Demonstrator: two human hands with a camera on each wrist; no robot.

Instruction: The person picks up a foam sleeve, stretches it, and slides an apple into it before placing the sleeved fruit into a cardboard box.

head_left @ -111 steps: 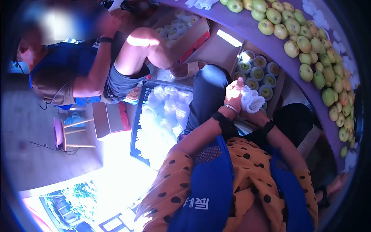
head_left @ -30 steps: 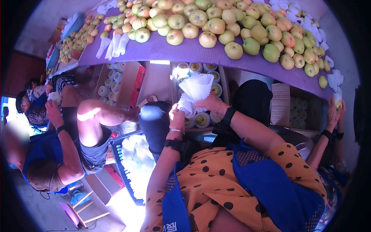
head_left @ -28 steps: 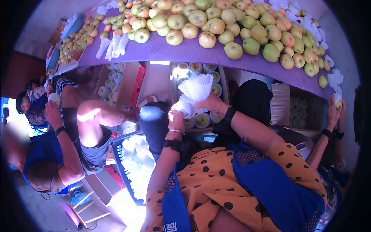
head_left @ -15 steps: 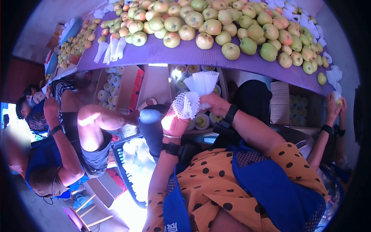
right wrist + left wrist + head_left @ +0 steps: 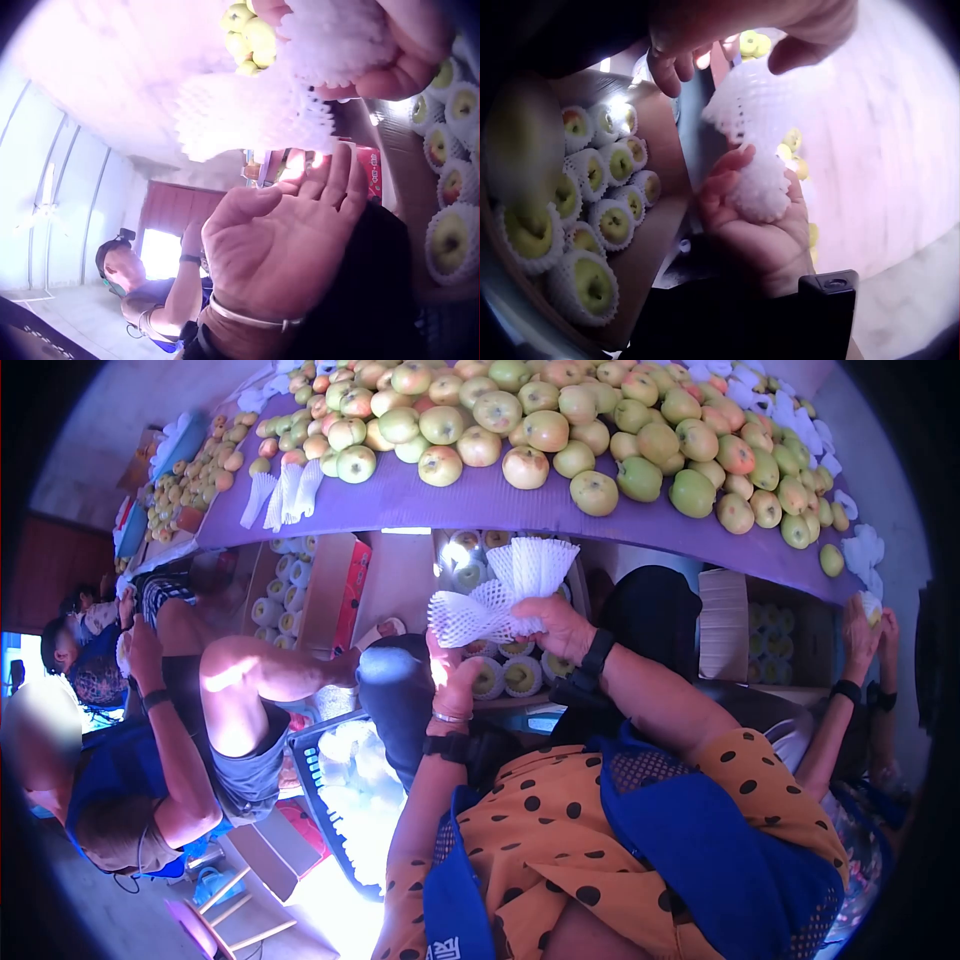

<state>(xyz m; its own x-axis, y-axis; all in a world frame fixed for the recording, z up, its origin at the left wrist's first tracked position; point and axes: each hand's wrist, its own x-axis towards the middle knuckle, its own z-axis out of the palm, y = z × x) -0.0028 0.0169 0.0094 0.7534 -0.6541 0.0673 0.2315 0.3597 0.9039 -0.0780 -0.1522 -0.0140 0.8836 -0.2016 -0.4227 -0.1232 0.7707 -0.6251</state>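
White foam fruit nets (image 5: 535, 567) are bunched in my right hand (image 5: 560, 628), which grips them at the gathered middle. From that grip one flared net (image 5: 468, 614) spreads to the left. My left hand (image 5: 452, 678) is just under its wide mouth, fingers extended and thumb apart. In the right wrist view the left hand (image 5: 281, 236) shows its palm, fingertips right at the mesh edge of the foam net (image 5: 247, 116). The left wrist view has the right hand (image 5: 761, 244) cupped round the foam, with the left hand (image 5: 742, 37) above.
Below the hands stands a carton of netted apples (image 5: 522, 676). Loose apples (image 5: 594, 492) cover the purple table (image 5: 400, 510) ahead. A black crate (image 5: 335, 800) of foam nets is at my left. Another person (image 5: 150, 760) sits farther left; another's hands (image 5: 862, 640) are at right.
My view has swung toward the table. Over the last second the left hand has come off the foam net and opened beneath it. The net now flares leftward, still gripped by the right hand.
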